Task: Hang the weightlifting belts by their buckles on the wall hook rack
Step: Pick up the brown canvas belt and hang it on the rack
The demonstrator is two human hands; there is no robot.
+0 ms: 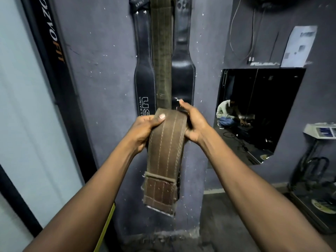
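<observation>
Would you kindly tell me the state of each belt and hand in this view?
brown belt: bent over, held at the bend by both hands, end hanging down.
olive belt: hanging on the wall, top out of view.
left black belt: hanging on the wall.
right black belt: hanging, partly behind the olive belt.
left hand: grips the brown belt, thumb on top.
right hand: grips its other edge.

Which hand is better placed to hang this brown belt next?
Probably the right hand: it sits higher, fingers beside a metal glint that may be the buckle. The left hand just pinches the fold of the brown belt.
</observation>
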